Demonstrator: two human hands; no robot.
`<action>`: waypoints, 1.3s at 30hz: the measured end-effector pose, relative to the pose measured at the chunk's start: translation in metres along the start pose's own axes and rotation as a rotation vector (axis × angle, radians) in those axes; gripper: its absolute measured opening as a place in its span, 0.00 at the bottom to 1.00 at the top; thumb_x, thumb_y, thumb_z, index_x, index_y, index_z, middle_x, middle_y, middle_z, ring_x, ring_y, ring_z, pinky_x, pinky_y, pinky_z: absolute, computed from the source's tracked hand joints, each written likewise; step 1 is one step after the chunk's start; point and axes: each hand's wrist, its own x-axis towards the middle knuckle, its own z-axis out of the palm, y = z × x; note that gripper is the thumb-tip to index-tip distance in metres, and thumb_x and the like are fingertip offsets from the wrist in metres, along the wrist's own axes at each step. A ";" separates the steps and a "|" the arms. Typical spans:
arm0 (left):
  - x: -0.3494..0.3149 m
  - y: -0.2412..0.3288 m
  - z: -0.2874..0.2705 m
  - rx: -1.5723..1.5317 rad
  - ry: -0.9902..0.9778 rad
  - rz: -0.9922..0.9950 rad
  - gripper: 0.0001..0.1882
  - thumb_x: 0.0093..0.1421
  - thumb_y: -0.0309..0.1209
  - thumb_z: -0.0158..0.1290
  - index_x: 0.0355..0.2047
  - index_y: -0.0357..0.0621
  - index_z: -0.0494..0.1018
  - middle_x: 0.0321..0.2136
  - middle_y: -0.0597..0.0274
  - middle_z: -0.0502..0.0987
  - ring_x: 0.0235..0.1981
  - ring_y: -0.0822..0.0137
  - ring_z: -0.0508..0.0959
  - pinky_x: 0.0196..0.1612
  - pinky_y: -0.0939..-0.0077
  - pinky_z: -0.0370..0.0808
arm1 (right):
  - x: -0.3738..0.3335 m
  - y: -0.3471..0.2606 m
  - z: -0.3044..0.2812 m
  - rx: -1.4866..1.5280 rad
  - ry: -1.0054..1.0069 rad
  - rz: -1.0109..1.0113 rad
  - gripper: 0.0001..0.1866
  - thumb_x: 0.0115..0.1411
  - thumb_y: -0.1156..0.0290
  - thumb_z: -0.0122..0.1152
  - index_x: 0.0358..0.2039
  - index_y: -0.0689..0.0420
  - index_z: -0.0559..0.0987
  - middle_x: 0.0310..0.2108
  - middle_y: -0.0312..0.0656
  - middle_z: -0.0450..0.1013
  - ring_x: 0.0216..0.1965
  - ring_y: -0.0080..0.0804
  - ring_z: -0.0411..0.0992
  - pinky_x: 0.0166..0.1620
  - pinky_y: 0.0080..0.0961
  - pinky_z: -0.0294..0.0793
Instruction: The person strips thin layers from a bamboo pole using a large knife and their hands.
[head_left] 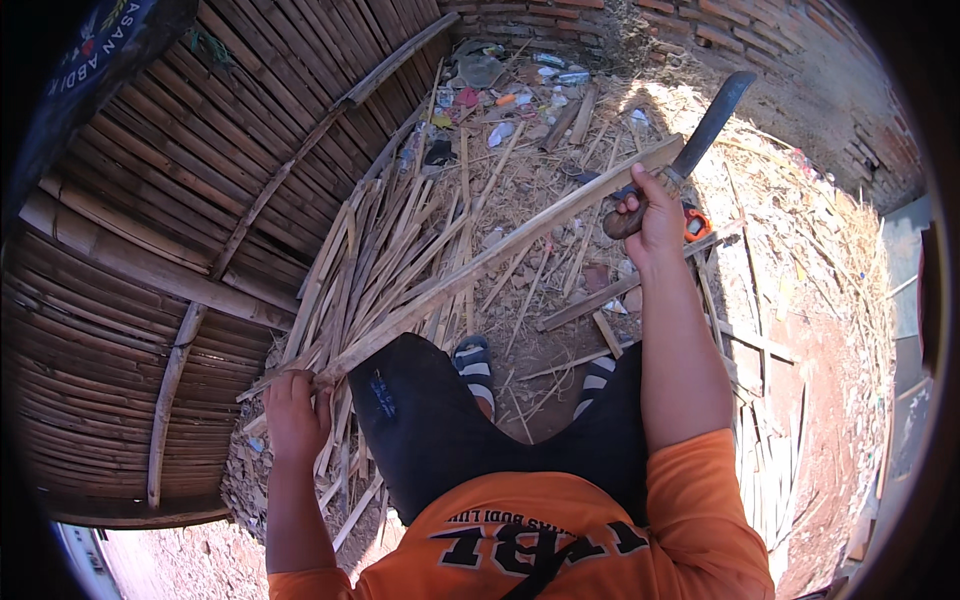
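A long, pale strip of split wood or bamboo [500, 250] slants across my lap from lower left to upper right. My left hand [297, 410] is closed around its near end, by my left knee. In my right hand [652, 215] is a machete [716, 118], gripped by its brown wooden handle, with the dark blade pointing up and away to the right. The strip's far end lies against the machete near the base of the blade, and my right thumb reaches toward it. Whether the right fingers also pinch the strip, I cannot tell.
A heap of similar strips [345, 270] lies left of my legs, against a slatted bamboo wall [120, 350]. Litter and plastic bottles [570, 78] cover the ground ahead, before a brick wall [740, 40]. An orange and black object [697, 222], perhaps a tape measure, sits beyond my right wrist.
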 end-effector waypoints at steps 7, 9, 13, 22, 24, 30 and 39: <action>0.059 0.025 -0.044 0.140 0.147 0.113 0.26 0.57 0.40 0.64 0.53 0.43 0.72 0.49 0.50 0.74 0.52 0.49 0.74 0.55 0.53 0.65 | 0.029 -0.019 -0.027 0.134 0.257 0.003 0.09 0.61 0.74 0.68 0.32 0.54 0.74 0.21 0.32 0.66 0.21 0.22 0.63 0.27 0.24 0.69; 0.058 0.026 -0.055 0.175 0.210 0.078 0.31 0.59 0.43 0.64 0.58 0.42 0.70 0.54 0.49 0.71 0.58 0.48 0.70 0.60 0.51 0.64 | 0.036 -0.024 -0.040 0.134 0.296 -0.001 0.07 0.62 0.75 0.66 0.35 0.56 0.75 0.22 0.33 0.66 0.22 0.23 0.64 0.28 0.24 0.69; 0.040 -0.010 -0.041 0.107 0.736 -0.051 0.34 0.67 0.49 0.58 0.65 0.43 0.63 0.63 0.50 0.64 0.64 0.49 0.65 0.66 0.46 0.61 | 0.047 -0.026 -0.053 0.147 0.356 0.027 0.07 0.63 0.74 0.65 0.34 0.56 0.73 0.21 0.34 0.64 0.23 0.28 0.65 0.29 0.26 0.70; 0.105 -0.042 -0.052 -1.733 0.979 -0.648 0.50 0.65 0.72 0.39 0.68 0.37 0.56 0.61 0.44 0.65 0.64 0.48 0.68 0.67 0.46 0.65 | 0.058 -0.018 -0.065 0.136 0.379 0.070 0.08 0.62 0.73 0.65 0.33 0.55 0.72 0.20 0.34 0.65 0.22 0.30 0.65 0.29 0.27 0.70; 0.121 -0.057 -0.057 -1.974 0.923 -0.355 0.49 0.66 0.72 0.37 0.64 0.35 0.62 0.56 0.46 0.70 0.59 0.51 0.71 0.65 0.48 0.68 | 0.057 -0.015 -0.063 0.135 0.392 0.089 0.08 0.63 0.74 0.64 0.33 0.55 0.72 0.20 0.34 0.64 0.22 0.30 0.65 0.28 0.27 0.70; 0.149 -0.078 -0.082 -2.282 0.821 0.158 0.38 0.69 0.65 0.39 0.42 0.36 0.72 0.20 0.69 0.63 0.23 0.71 0.65 0.30 0.75 0.67 | 0.065 -0.007 -0.069 0.089 0.399 0.127 0.07 0.64 0.74 0.62 0.33 0.55 0.72 0.20 0.33 0.64 0.22 0.27 0.64 0.28 0.26 0.69; 0.166 -0.013 -0.134 -1.921 1.129 -0.008 0.27 0.71 0.56 0.44 0.31 0.45 0.71 0.14 0.73 0.54 0.15 0.75 0.55 0.20 0.78 0.54 | 0.065 0.022 -0.074 -0.206 0.480 0.254 0.08 0.67 0.64 0.63 0.36 0.49 0.73 0.23 0.30 0.67 0.22 0.21 0.65 0.27 0.23 0.66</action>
